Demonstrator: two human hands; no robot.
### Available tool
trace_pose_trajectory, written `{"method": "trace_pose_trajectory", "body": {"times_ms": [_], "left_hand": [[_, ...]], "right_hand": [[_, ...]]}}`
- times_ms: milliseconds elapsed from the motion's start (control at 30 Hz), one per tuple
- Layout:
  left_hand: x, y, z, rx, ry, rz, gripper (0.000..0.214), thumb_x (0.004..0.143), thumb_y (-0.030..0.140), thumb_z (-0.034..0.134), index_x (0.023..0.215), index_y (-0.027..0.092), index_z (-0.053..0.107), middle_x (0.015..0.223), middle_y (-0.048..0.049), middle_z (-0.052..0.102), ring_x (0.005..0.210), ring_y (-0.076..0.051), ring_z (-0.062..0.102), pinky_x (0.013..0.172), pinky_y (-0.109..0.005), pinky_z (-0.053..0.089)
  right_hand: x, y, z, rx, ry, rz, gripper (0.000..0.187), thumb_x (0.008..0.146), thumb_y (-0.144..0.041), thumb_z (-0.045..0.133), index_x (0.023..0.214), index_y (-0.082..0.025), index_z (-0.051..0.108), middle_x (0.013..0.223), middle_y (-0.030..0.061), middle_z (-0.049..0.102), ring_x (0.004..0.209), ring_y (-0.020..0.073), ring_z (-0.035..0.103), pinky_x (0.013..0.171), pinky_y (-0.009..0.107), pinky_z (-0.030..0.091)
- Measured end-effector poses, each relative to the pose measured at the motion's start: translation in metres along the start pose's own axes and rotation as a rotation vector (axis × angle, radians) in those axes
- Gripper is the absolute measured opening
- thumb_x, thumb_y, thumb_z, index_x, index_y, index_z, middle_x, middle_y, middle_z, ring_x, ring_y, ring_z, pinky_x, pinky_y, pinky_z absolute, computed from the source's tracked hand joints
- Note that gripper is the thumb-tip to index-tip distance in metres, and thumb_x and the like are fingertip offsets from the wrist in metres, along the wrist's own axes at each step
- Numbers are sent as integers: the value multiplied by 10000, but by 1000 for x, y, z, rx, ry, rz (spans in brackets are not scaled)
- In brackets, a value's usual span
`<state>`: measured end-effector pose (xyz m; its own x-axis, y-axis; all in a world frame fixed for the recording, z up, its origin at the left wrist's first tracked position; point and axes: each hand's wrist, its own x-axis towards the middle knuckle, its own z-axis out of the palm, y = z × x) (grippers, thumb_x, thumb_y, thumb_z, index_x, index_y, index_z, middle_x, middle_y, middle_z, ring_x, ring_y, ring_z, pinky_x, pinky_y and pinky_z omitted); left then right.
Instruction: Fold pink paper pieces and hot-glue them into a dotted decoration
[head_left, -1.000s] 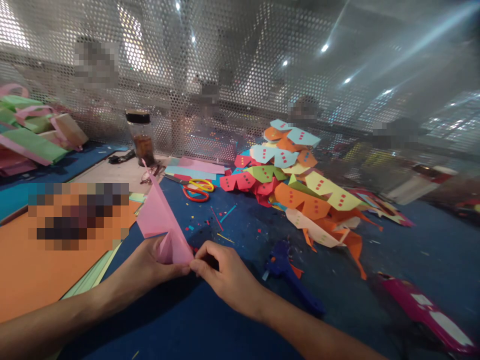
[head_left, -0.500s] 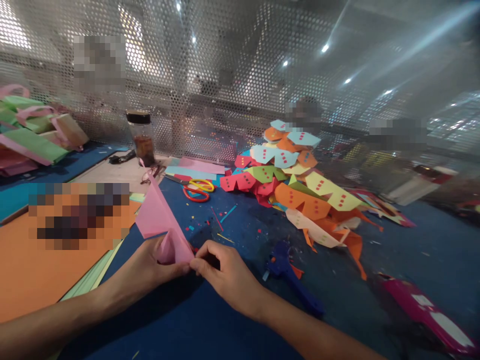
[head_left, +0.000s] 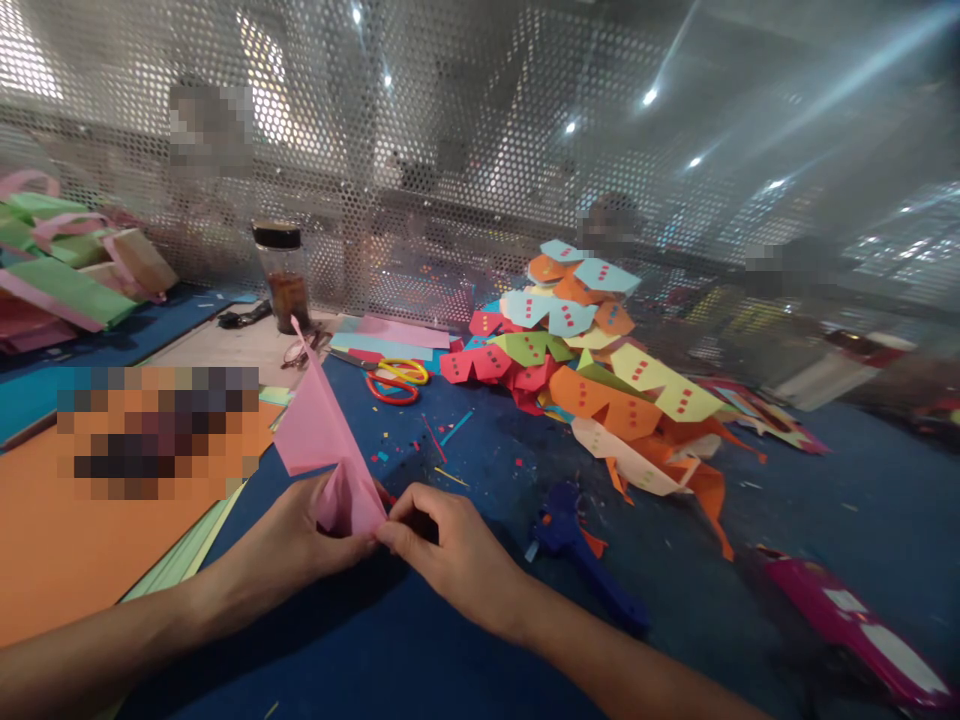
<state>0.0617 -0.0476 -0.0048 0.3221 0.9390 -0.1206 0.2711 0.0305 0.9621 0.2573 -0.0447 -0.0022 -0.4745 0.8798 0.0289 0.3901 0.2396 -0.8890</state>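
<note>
A folded pink paper (head_left: 319,415) stands up from between my hands, its long narrow point leaning toward the upper left. My left hand (head_left: 311,530) is closed around its lower left part, with the thumb across the bottom. At the lower right corner, the thumb and finger of my right hand (head_left: 442,535) pinch the paper, close to the left thumb. A bit of something red shows just behind the paper near the right fingertips; what it is I cannot tell.
Scissors (head_left: 396,380) with red and yellow handles lie beyond my hands among paper scraps. A blue glue gun (head_left: 585,555) rests to the right, before a pile of folded coloured paper figures (head_left: 600,390). Orange sheets (head_left: 45,550) lie left. A dark-lidded jar (head_left: 289,290) stands behind.
The pink paper's tip has shifted slightly right and down. My right thumb and finger have moved a little onto its corner; both hands keep their hold.
</note>
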Motion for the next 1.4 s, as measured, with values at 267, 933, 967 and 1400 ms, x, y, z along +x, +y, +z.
{"method": "trace_pose_trajectory", "body": {"times_ms": [267,933,967,1400], "left_hand": [[-2,-2,0,-10,-35,-11,287,774,339,736,1016,198,674,923,-24,772,839,-220,697,729,-270,556],[-3,1,0,4,15,41,283,770,396,729,963,195,678,925,-48,770,860,-243,712,756,-302,559],[-3,1,0,3,14,33,292,766,404,730,962,194,679,917,-46,770,848,-243,712,745,-301,559],[-3,-4,-2,44,13,-47,357,745,444,741,989,190,684,922,-31,784,852,-268,717,686,-307,572]], "right_hand": [[0,0,2,6,-5,-14,185,939,-309,663,805,-183,648,753,-20,658,709,124,594,687,251,428],[-1,0,0,-47,19,-27,172,947,-309,639,826,-187,643,762,-18,653,713,127,592,705,257,441],[-1,1,0,-44,21,-28,172,946,-313,642,828,-187,642,762,-19,653,715,127,593,706,257,442],[-1,8,3,-45,27,-59,178,961,-269,619,800,-197,595,733,-26,632,692,128,589,677,254,434]]}}
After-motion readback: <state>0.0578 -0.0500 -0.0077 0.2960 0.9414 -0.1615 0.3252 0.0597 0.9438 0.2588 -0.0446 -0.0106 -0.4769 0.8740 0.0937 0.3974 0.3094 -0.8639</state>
